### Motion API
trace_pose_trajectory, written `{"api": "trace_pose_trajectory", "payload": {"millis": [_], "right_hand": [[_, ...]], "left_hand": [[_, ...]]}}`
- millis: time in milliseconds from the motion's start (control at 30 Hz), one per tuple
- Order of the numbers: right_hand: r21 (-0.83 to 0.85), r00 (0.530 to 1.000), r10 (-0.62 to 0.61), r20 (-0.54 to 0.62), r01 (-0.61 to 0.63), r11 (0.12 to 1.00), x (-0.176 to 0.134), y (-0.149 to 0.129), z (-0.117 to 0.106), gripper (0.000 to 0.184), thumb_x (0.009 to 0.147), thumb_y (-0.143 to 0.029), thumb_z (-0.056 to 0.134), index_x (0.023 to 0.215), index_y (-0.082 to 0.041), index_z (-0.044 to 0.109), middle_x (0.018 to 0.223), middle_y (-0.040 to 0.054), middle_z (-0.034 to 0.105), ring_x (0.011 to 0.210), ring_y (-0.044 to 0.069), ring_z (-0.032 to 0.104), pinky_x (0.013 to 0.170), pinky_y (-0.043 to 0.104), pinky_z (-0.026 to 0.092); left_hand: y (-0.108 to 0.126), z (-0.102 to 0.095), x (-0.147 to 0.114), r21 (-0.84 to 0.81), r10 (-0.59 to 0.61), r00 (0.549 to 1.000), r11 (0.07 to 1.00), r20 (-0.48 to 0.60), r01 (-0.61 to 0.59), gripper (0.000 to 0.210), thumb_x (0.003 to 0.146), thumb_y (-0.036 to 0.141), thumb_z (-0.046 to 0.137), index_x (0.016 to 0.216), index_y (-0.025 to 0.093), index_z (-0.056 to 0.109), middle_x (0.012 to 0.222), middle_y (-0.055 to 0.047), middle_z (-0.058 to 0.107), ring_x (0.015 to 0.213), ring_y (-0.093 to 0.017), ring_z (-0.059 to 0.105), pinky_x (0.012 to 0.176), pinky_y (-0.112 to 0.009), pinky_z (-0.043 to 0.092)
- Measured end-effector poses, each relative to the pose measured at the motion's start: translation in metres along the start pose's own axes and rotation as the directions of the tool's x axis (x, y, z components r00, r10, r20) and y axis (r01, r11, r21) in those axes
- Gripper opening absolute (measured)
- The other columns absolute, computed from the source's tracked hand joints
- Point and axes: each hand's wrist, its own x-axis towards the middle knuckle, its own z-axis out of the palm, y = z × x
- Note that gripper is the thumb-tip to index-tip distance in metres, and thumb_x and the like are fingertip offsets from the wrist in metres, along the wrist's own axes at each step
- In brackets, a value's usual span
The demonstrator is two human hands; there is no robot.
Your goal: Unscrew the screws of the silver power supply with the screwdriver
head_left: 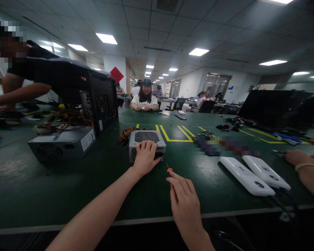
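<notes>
A grey computer power supply [147, 136] with a honeycomb-vented top sits on the green table in front of me, a bundle of coloured cables behind its left side. My left hand [146, 157] grips its near side, fingers over the top edge and thumb low near the right corner. In my right hand [183, 195] is a screwdriver [169, 170] with an orange part and a thin shaft. The shaft slants up to the unit's near right corner; whether its tip touches a screw I cannot tell. My right fingers mostly hide the handle.
Left are another power supply [62, 143] and a black computer case [104, 101], with a person leaning beside it. Right are two white devices [247, 176] with cables, blurred items, and another person's hand [297, 158] holding a thin tool. A person sits across the green table [99, 188].
</notes>
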Motion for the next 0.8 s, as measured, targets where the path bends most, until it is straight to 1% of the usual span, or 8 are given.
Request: {"api": "trace_pose_trajectory", "payload": {"millis": [133, 267, 333, 433, 500, 567, 700, 800], "right_hand": [[0.118, 0.989, 0.141, 0.034, -0.144, 0.983, 0.003, 0.000, -0.004, 0.024, 0.087, -0.021, 0.038, 0.107, -0.017, 0.051, 0.108, 0.0109, 0.054, 0.099, 0.019, 0.054, 0.081, 0.036, 0.049], [0.147, 0.980, 0.195, 0.042, -0.199, 0.969, 0.006, -0.001, -0.007, 0.027, 0.088, -0.022, 0.031, 0.108, -0.018, 0.049, 0.105, 0.0106, 0.054, 0.092, 0.017, 0.058, 0.072, 0.031, 0.052], [0.101, 0.985, 0.167, 0.028, -0.169, 0.980, 0.006, 0.000, -0.007, 0.027, 0.087, -0.020, 0.032, 0.109, -0.017, 0.048, 0.103, 0.0107, 0.055, 0.088, 0.018, 0.059, 0.068, 0.031, 0.053], [0.037, 0.998, 0.056, 0.014, -0.057, 0.998, 0.005, 0.003, -0.007, 0.027, 0.084, -0.013, 0.035, 0.107, -0.018, 0.050, 0.100, 0.0092, 0.060, 0.085, 0.018, 0.059, 0.070, 0.033, 0.051], [0.038, 1.000, -0.009, 0.025, 0.008, 0.999, 0.005, 0.006, -0.008, 0.025, 0.083, -0.010, 0.037, 0.102, -0.019, 0.051, 0.099, 0.0075, 0.062, 0.084, 0.018, 0.059, 0.072, 0.034, 0.050], [0.076, 0.998, -0.029, 0.049, 0.025, 0.997, 0.006, 0.008, -0.010, 0.022, 0.083, -0.010, 0.039, 0.098, -0.019, 0.052, 0.100, 0.0064, 0.063, 0.085, 0.017, 0.059, 0.074, 0.034, 0.049], [0.123, 0.989, 0.094, 0.113, -0.107, 0.987, 0.009, 0.010, -0.012, 0.023, 0.083, -0.028, 0.047, 0.104, -0.019, 0.051, 0.108, 0.0085, 0.057, 0.095, 0.019, 0.057, 0.077, 0.034, 0.049], [0.115, 0.967, 0.196, 0.165, -0.216, 0.970, 0.008, 0.010, -0.012, 0.030, 0.084, -0.038, 0.046, 0.107, -0.019, 0.049, 0.099, 0.0076, 0.059, 0.085, 0.018, 0.060, 0.069, 0.031, 0.051]], "left_hand": [[0.001, -0.001, 0.000, -0.001, -0.015, 1.000, 1.000, -0.012, 0.015, 0.040, 0.071, 0.037, 0.058, 0.105, 0.018, 0.047, 0.105, -0.009, 0.049, 0.100, -0.026, 0.039, 0.084, -0.043, 0.028], [0.002, 0.000, 0.000, -0.010, -0.028, 0.999, 1.000, -0.024, 0.027, 0.039, 0.071, 0.037, 0.058, 0.104, 0.019, 0.047, 0.104, -0.009, 0.049, 0.100, -0.026, 0.039, 0.084, -0.043, 0.028], [0.002, 0.000, 0.000, -0.009, -0.027, 0.999, 1.000, -0.025, 0.027, 0.039, 0.071, 0.037, 0.058, 0.104, 0.019, 0.047, 0.104, -0.008, 0.049, 0.100, -0.026, 0.039, 0.084, -0.043, 0.028], [0.002, 0.000, 0.001, -0.001, -0.026, 0.999, 1.000, -0.021, 0.026, 0.039, 0.071, 0.038, 0.058, 0.104, 0.019, 0.047, 0.105, -0.008, 0.050, 0.100, -0.026, 0.039, 0.084, -0.043, 0.028], [0.002, 0.000, 0.001, -0.001, -0.026, 0.999, 1.000, -0.018, 0.026, 0.039, 0.072, 0.038, 0.058, 0.104, 0.019, 0.047, 0.105, -0.008, 0.050, 0.101, -0.026, 0.039, 0.084, -0.043, 0.028], [0.002, 0.001, 0.000, -0.004, -0.027, 0.999, 1.000, -0.019, 0.027, 0.040, 0.072, 0.038, 0.058, 0.104, 0.018, 0.047, 0.105, -0.009, 0.049, 0.101, -0.025, 0.038, 0.084, -0.042, 0.028], [0.002, 0.001, 0.000, -0.004, -0.028, 0.999, 1.000, -0.018, 0.028, 0.040, 0.071, 0.038, 0.059, 0.104, 0.018, 0.046, 0.105, -0.008, 0.049, 0.101, -0.025, 0.038, 0.085, -0.043, 0.027], [0.001, 0.002, 0.001, -0.006, -0.033, 0.999, 0.999, -0.017, 0.033, 0.040, 0.071, 0.038, 0.058, 0.105, 0.019, 0.046, 0.105, -0.008, 0.049, 0.101, -0.026, 0.038, 0.085, -0.043, 0.027]]}}
